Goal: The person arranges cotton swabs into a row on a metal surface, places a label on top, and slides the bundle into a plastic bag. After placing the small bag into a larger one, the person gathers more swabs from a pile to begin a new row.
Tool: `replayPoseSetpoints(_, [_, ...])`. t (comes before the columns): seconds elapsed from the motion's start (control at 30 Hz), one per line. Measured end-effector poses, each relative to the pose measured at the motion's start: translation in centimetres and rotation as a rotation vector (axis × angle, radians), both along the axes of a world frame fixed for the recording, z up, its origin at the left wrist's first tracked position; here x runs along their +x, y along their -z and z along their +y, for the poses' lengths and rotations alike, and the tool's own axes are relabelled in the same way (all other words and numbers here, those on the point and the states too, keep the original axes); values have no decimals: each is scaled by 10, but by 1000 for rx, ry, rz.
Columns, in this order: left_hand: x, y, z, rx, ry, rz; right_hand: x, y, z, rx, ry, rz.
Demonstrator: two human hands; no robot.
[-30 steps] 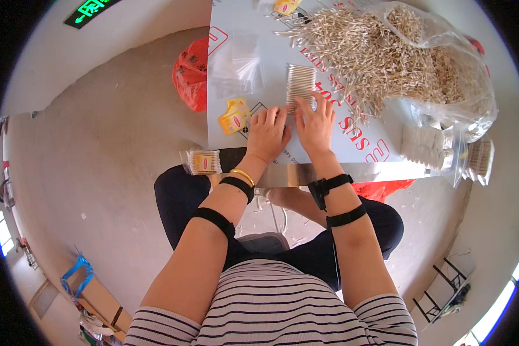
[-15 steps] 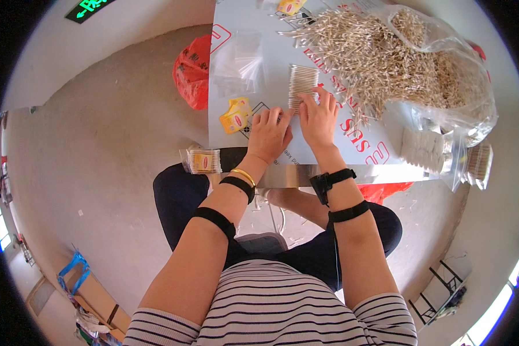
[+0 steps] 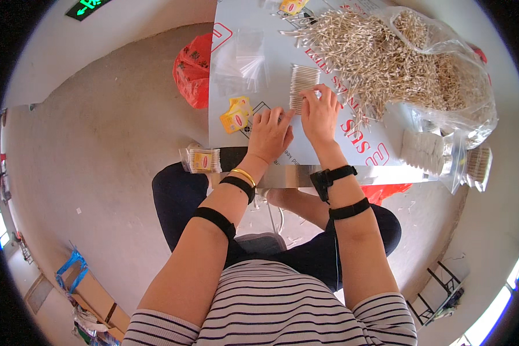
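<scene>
Right hand has edged up along the swab row since one second ago, its fingers now more bent; left hand about where it was. Row itself little changed.

Hands: two. Left spread loosely, palm down, index tip at the row's lower end. Right curled over the row's lower right side; cannot tell whether it pinches any swabs.

Swab row: one, upper centre of frame, lying on the bench; swabs too fine to count.

Yellow cards: at least two, overlapping, left of the left hand; one more yellow card at top edge.

Filled pack: one, left of centre.

Clear sleeves: overlapping, uncountable.

Loose swab heap: one, upper right, spilling from one clear bag.
</scene>
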State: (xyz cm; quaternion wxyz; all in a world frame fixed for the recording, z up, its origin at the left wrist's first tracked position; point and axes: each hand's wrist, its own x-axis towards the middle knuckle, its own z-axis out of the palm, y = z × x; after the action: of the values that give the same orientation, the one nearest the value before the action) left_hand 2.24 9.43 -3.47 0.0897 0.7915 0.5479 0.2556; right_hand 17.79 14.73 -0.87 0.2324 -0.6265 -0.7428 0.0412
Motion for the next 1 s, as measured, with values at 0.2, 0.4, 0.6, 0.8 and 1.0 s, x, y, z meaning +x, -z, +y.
replayPoseSetpoints(0.2, [0,0,0,1,-2,-8,1,1,3,3,-10,4])
replayPoseSetpoints(0.4, [-1,-2,0,-26,3,10,3,1,9,14,-18,-3])
replayPoseSetpoints(0.6, [0,-3,0,-7,-6,10,4,3,17,8,-15,-36])
replayPoseSetpoints(0.8, [0,-3,0,-22,-9,8,5,-1,13,-31,-9,-32])
replayPoseSetpoints(1.0, [-1,-2,1,-27,-19,-11,5,-4,0,-60,-26,-31])
